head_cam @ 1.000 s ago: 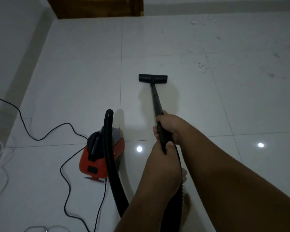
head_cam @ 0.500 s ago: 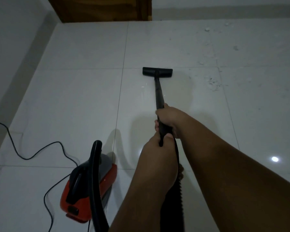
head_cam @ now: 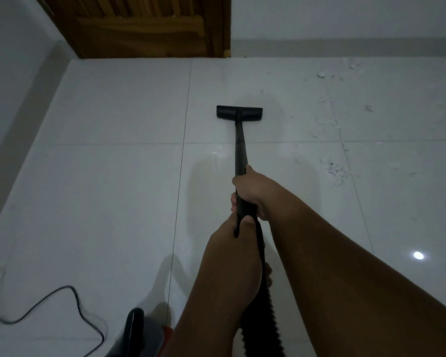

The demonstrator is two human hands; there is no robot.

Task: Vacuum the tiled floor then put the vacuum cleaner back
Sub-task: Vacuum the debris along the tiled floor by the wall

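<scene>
A black vacuum wand [head_cam: 240, 148] runs from my hands out to a flat black floor nozzle [head_cam: 239, 112] lying on the white tiled floor [head_cam: 113, 189]. My right hand [head_cam: 251, 190] grips the wand higher up; my left hand [head_cam: 232, 253] grips its rear end just behind, where the ribbed black hose [head_cam: 265, 323] begins. Only the top of the red and black vacuum body [head_cam: 142, 336] shows at the bottom edge, left of my left arm. Pale dust and crumbs [head_cam: 332, 171] lie scattered on the tiles to the right of the nozzle.
A brown wooden door [head_cam: 144, 27] stands at the far wall. A grey wall runs along the left side. The black power cord [head_cam: 62, 302] loops across the floor at the lower left. More debris [head_cam: 345, 70] lies near the far right baseboard.
The nozzle has been pushed forward toward the door. My view has moved ahead with it, so the vacuum body and cord have slid down to the bottom edge.
</scene>
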